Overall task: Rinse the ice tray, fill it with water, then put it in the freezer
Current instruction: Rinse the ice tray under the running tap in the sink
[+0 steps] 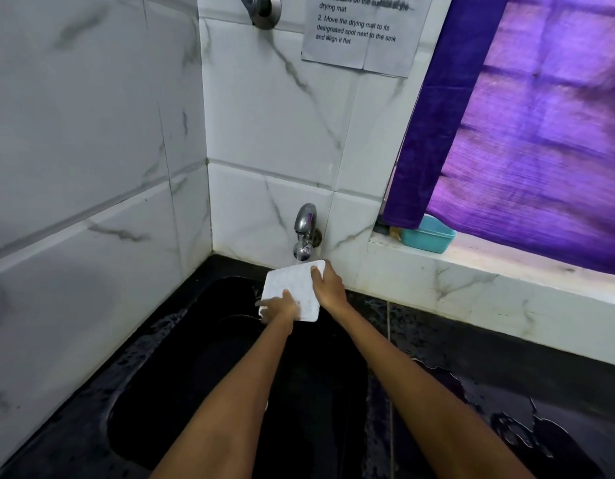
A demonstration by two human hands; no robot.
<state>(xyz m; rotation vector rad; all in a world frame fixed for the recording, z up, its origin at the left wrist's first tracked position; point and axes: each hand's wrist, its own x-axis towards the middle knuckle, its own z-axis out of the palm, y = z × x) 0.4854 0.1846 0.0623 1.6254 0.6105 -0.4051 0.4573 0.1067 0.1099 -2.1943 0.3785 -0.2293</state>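
A white ice tray (pixel 294 281) is held over the black sink (pixel 202 368), right under the chrome tap (pixel 305 231). A thin stream of water falls from the spout onto the tray's far edge. My left hand (pixel 280 305) grips the tray's near left corner. My right hand (pixel 328 283) grips its right side, thumb on top. The tray's cells are too blurred to make out.
The wet black counter (pixel 489 392) runs to the right of the sink. A teal plastic tub (pixel 427 234) stands on the window ledge under a purple curtain (pixel 527 126). White marble tiles close in the left and back. A printed paper note (pixel 364 29) is stuck on the wall.
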